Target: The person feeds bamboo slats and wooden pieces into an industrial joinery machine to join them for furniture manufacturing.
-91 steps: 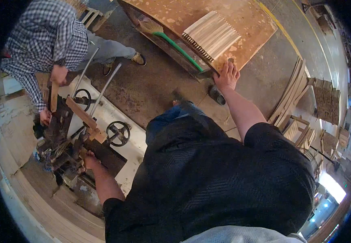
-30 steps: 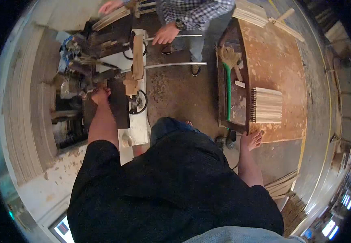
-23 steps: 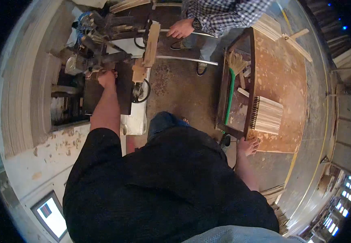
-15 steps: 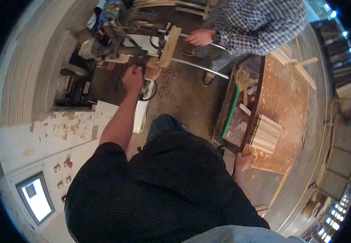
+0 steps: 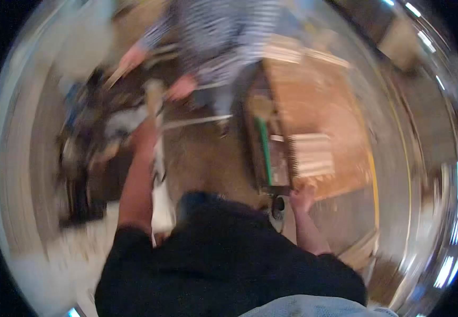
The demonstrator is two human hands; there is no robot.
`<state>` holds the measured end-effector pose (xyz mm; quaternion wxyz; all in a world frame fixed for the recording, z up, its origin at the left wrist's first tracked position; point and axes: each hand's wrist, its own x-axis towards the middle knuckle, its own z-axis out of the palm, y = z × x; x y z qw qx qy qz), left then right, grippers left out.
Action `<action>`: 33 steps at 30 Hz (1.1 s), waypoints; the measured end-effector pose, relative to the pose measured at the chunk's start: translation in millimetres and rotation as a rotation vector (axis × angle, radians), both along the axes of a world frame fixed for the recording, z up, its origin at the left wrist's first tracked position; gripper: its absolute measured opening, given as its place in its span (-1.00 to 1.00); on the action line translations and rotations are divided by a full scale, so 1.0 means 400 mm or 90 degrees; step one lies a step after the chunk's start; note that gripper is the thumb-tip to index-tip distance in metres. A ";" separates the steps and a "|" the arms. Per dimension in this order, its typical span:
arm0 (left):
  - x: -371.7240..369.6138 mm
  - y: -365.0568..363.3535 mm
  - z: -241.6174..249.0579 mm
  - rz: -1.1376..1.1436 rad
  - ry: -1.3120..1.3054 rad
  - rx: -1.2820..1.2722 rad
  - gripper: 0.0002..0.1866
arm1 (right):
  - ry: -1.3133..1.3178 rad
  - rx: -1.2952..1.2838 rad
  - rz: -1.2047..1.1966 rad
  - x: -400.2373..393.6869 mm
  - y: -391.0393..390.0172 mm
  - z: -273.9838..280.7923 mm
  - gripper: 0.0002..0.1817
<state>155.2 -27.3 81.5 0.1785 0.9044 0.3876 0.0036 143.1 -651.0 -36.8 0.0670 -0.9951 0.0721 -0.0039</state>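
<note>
Motion blur smears much of the view. My left hand (image 5: 145,132) reaches forward over the machine and overlaps the near end of a pale wooden piece (image 5: 155,95); its fingers are too blurred to show a grip. On the right, my right hand (image 5: 303,196) rests at the near corner of a worn wooden tabletop (image 5: 334,113), fingers laid along the edge. Just beyond it lies a row of light wood strips (image 5: 312,154) side by side.
Opposite me stands a person in a checked shirt (image 5: 213,31), one hand (image 5: 133,57) at a thin wooden stick, the other (image 5: 182,87) near the wooden piece. A dark trough (image 5: 258,148) with a green handle (image 5: 265,150) borders the tabletop. A metal bar (image 5: 197,121) crosses above the floor.
The whole view has swung and blurred. My left hand has moved forward to the wooden piece. The other person's second hand has come into sight at the left. My right hand stays at the table corner.
</note>
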 end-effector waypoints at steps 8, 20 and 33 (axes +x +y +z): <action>0.062 -0.428 0.236 -0.510 -0.143 -0.164 -0.55 | -0.028 0.074 -0.114 -0.030 0.034 0.003 -0.48; 0.117 -0.225 0.038 -0.418 -0.034 -0.417 -0.42 | 0.213 0.084 -0.031 0.012 -0.004 0.137 -0.42; 0.067 -0.272 -0.124 -0.467 -0.208 -0.248 -0.58 | 0.331 0.043 0.022 0.029 0.017 0.172 -0.36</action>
